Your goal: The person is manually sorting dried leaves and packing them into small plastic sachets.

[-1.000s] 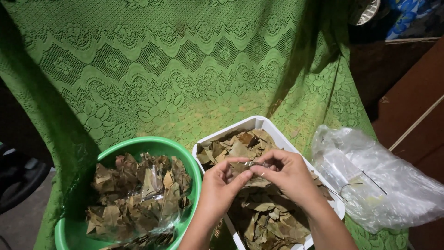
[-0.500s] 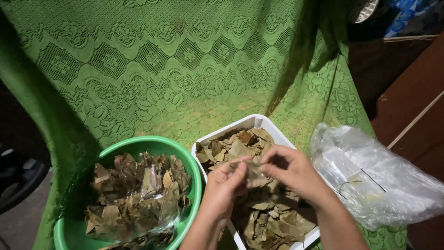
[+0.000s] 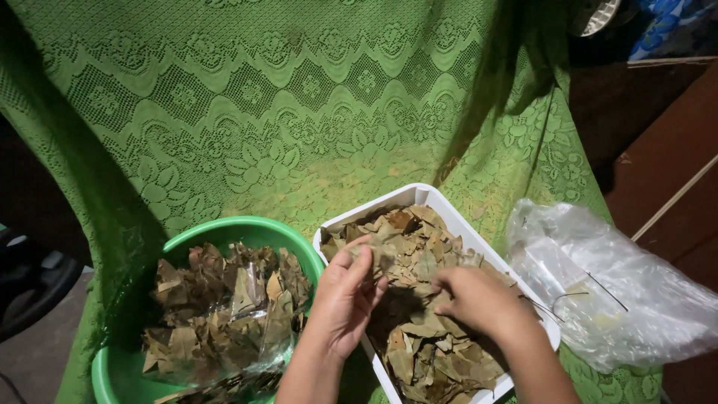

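We keep both hands low over the white tray [image 3: 419, 196] of dried leaves [image 3: 419, 254], left hand [image 3: 344, 295] pinching a leaf between thumb and fingers, right hand [image 3: 479, 299] curled, grip hidden, green bowl [image 3: 224, 228] beside.

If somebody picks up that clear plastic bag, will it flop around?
Probably yes. The clear crumpled plastic bag lies slumped in soft folds on the green lace cloth, so it likely sags and weighs little. Its thin, shiny film may also slip.
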